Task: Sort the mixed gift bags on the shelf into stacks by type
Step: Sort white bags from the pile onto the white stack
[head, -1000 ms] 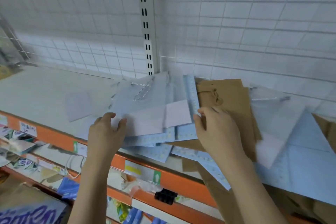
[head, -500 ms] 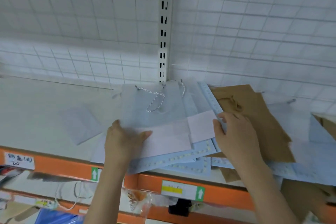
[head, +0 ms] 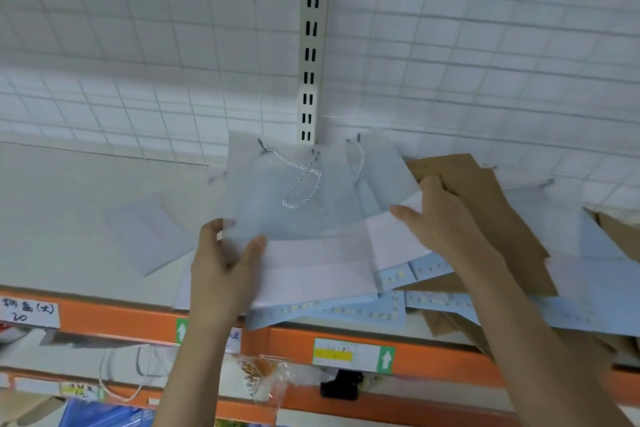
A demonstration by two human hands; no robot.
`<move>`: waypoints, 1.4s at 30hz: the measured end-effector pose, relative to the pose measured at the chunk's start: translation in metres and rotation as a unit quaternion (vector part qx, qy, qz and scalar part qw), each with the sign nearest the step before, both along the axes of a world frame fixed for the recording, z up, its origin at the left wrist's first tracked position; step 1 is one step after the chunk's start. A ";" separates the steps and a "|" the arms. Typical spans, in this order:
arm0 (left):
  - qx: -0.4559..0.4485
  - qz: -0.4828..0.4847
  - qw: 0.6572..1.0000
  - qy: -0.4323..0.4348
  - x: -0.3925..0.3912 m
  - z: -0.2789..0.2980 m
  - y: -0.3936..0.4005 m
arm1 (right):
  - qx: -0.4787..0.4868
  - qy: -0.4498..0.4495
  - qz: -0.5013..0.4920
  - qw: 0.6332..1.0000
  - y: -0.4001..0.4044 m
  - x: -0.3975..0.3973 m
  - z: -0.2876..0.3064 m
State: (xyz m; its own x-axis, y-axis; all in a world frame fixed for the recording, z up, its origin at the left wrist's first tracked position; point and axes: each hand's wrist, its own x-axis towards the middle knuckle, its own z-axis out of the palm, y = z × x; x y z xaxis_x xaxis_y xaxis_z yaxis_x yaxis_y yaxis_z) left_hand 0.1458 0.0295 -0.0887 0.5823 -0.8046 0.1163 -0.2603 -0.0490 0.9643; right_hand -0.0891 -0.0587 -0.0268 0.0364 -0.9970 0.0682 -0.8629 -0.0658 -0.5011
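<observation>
Left hand (head: pixel 221 270) grip pinching translucent gift bag (head: pixel 311 198) corner, right hand (head: pixel 440 218) fingers straight, pressing bags

At the centre of the frame the translucent bags (head: pixel 304 198) are pale grey-blue with white lower bands and twisted white-and-grey cord handles (head: pixel 301 180). Below them lie light blue bags (head: pixel 329 310) edged with pale dots, and at right plain brown kraft bags (head: pixel 485 204). The shelf (head: pixel 69 204) is white, its front rail (head: pixel 433 357) orange, and the back is white wire grid (head: pixel 138 45).
</observation>
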 end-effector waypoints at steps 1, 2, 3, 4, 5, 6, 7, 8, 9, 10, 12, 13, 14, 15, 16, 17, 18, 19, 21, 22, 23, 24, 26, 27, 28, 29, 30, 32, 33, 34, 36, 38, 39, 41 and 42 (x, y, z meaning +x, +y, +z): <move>-0.010 -0.004 1.000 0.003 -0.005 0.002 -0.001 | -0.022 -0.020 -0.006 1.000 0.006 -0.006 0.003; -0.021 -0.009 1.000 0.004 -0.011 0.005 -0.002 | -0.043 -0.039 -0.014 0.998 0.012 -0.014 0.006; -0.031 -0.016 0.999 0.003 -0.019 0.007 -0.004 | -0.063 -0.057 -0.021 0.996 0.020 -0.023 0.007; -0.040 -0.024 0.999 -0.002 -0.028 0.009 -0.007 | -0.083 -0.077 -0.028 0.993 0.028 -0.034 0.007; -0.047 -0.034 0.998 -0.007 -0.038 0.012 -0.009 | -0.102 -0.097 -0.036 0.989 0.036 -0.046 0.007; -0.053 -0.044 0.998 -0.011 -0.050 0.015 -0.011 | -0.116 -0.119 -0.046 0.985 0.044 -0.060 0.006; -0.058 -0.052 0.997 -0.013 -0.063 0.018 -0.013 | -0.124 -0.138 -0.056 0.981 0.052 -0.075 0.004; -0.061 -0.059 0.996 -0.016 -0.079 0.021 -0.015 | -0.126 -0.153 -0.068 0.978 0.059 -0.093 0.001; -0.064 -0.066 0.996 -0.019 -0.096 0.023 -0.016 | -0.125 -0.165 -0.080 0.975 0.067 -0.112 -0.002; -0.068 -0.073 0.995 -0.021 -0.115 0.026 -0.017 | -0.125 -0.176 -0.093 0.972 0.074 -0.132 -0.006; -0.076 -0.095 0.992 -0.024 -0.159 0.030 -0.017 | -0.139 -0.192 -0.117 0.964 0.089 -0.175 -0.013; -0.083 -0.106 0.991 -0.027 -0.183 0.032 -0.015 | -0.152 -0.198 -0.124 0.960 0.097 -0.197 -0.015; -0.090 -0.114 0.989 -0.030 -0.208 0.033 -0.014 | -0.162 -0.204 -0.134 0.956 0.104 -0.221 -0.017; -0.094 -0.118 0.988 -0.030 -0.233 0.034 -0.012 | -0.165 -0.214 -0.146 0.952 0.111 -0.244 -0.018; -0.098 -0.121 0.987 -0.030 -0.258 0.034 -0.009 | -0.165 -0.228 -0.155 0.947 0.118 -0.269 -0.019; -0.100 -0.127 0.986 -0.033 -0.281 0.033 -0.007 | -0.165 -0.236 -0.164 0.943 0.124 -0.293 -0.019; -0.102 -0.133 0.985 -0.031 -0.304 0.030 -0.004 | -0.165 -0.236 -0.172 0.942 0.130 -0.316 -0.022; -0.104 -0.141 0.984 -0.027 -0.325 0.028 -0.001 | -0.161 -0.230 -0.179 0.943 0.135 -0.336 -0.023; -0.103 -0.154 0.982 -0.025 -0.363 0.022 0.006 | -0.146 -0.225 -0.195 0.944 0.142 -0.374 -0.030; -0.103 -0.158 0.982 -0.027 -0.379 0.020 0.010 | -0.141 -0.229 -0.200 0.942 0.144 -0.390 -0.033; -0.099 -0.160 0.982 -0.027 -0.393 0.018 0.012 | -0.138 -0.238 -0.204 0.940 0.145 -0.403 -0.034; -0.091 -0.162 0.982 -0.021 -0.404 0.017 0.014 | -0.136 -0.245 -0.210 0.937 0.146 -0.414 -0.036; -0.077 -0.166 0.983 -0.007 -0.420 0.017 0.015 | -0.131 -0.258 -0.209 0.934 0.147 -0.431 -0.037; -0.075 -0.166 0.983 -0.007 -0.425 0.018 0.014 | -0.129 -0.266 -0.203 0.934 0.146 -0.437 -0.037; -0.074 -0.163 0.984 -0.005 -0.430 0.018 0.013 | -0.129 -0.271 -0.198 0.933 0.144 -0.443 -0.037; -0.076 -0.159 0.984 0.002 -0.435 0.019 0.011 | -0.132 -0.274 -0.192 0.933 0.142 -0.448 -0.037; -0.079 -0.155 0.985 0.011 -0.438 0.018 0.008 | -0.138 -0.277 -0.190 0.932 0.139 -0.452 -0.038; -0.083 -0.152 0.985 0.020 -0.443 0.017 0.001 | -0.151 -0.284 -0.191 0.927 0.130 -0.457 -0.040; -0.084 -0.150 0.985 0.024 -0.446 0.018 -0.003 | -0.155 -0.284 -0.192 0.927 0.125 -0.460 -0.040; -0.084 -0.145 0.985 0.029 -0.449 0.019 -0.007 | -0.159 -0.280 -0.191 0.927 0.121 -0.464 -0.040; -0.090 -0.135 0.986 0.038 -0.457 0.020 -0.014 | -0.168 -0.278 -0.182 0.928 0.114 -0.472 -0.038; -0.099 -0.130 0.986 0.037 -0.468 0.020 -0.021 | -0.180 -0.283 -0.176 0.926 0.108 -0.482 -0.035; -0.102 -0.131 0.986 0.033 -0.473 0.021 -0.024 | -0.186 -0.281 -0.173 0.925 0.106 -0.488 -0.033; -0.104 -0.130 0.985 0.032 -0.485 0.023 -0.029 | -0.194 -0.275 -0.168 0.926 0.102 -0.500 -0.032; -0.105 -0.130 0.986 0.028 -0.492 0.023 -0.031 | -0.197 -0.274 -0.165 0.927 0.100 -0.509 -0.032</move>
State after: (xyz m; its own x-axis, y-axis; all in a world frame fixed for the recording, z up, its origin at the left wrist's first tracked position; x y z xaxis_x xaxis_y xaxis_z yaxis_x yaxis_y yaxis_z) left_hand -0.3460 -0.0017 -0.0655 0.3705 -0.8888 0.2698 -0.1837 0.2147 0.9593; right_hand -0.5977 0.0415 -0.0587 -0.4129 -0.8419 0.3475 -0.4925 -0.1146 -0.8627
